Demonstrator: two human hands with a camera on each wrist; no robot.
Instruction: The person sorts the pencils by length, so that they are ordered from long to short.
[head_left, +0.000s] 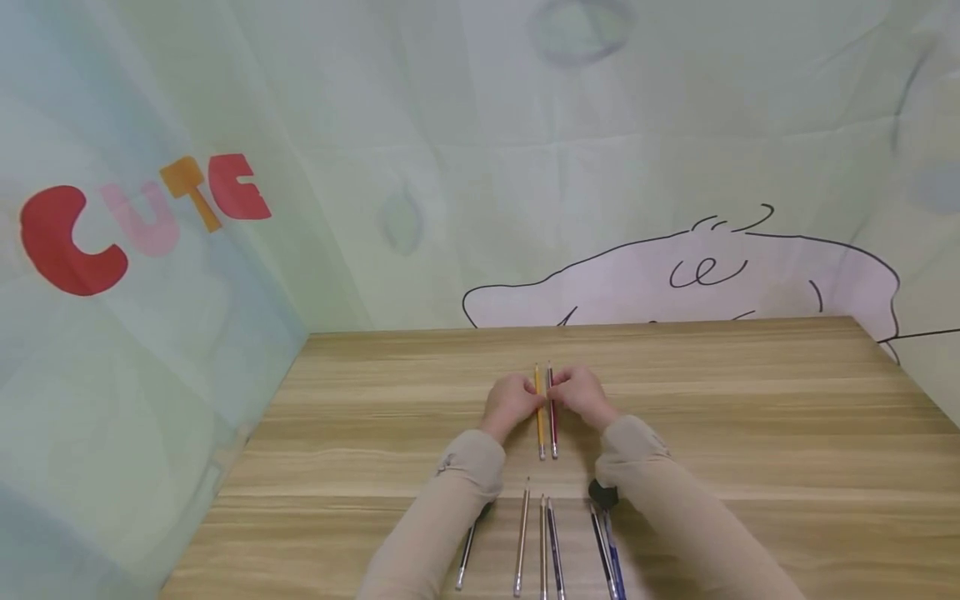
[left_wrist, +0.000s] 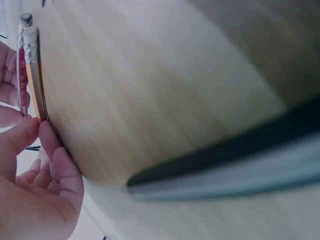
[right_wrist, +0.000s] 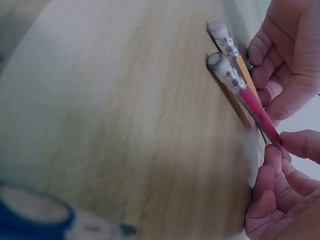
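Near the far middle of the table, my left hand (head_left: 512, 403) pinches a yellow pencil (head_left: 541, 433) between thumb and fingers. Just right of it, my right hand (head_left: 581, 392) pinches a dark red pencil (head_left: 554, 429). Both pencils lie side by side, a narrow gap apart, with tips away from me and erasers towards me. The right wrist view shows the red pencil (right_wrist: 257, 107) with its white eraser end slightly above the wood. In the left wrist view the yellow pencil (left_wrist: 36, 90) sits in front of the red one (left_wrist: 22, 75).
Closer to me lie several more pencils: a dark one (head_left: 467, 557) by the left sleeve, a light brown one (head_left: 522, 542), a dark blue one (head_left: 555, 546) and a blue one (head_left: 614, 554). A black object (head_left: 602, 493) shows by the right sleeve. A printed curtain (head_left: 375, 208) hangs behind the table.
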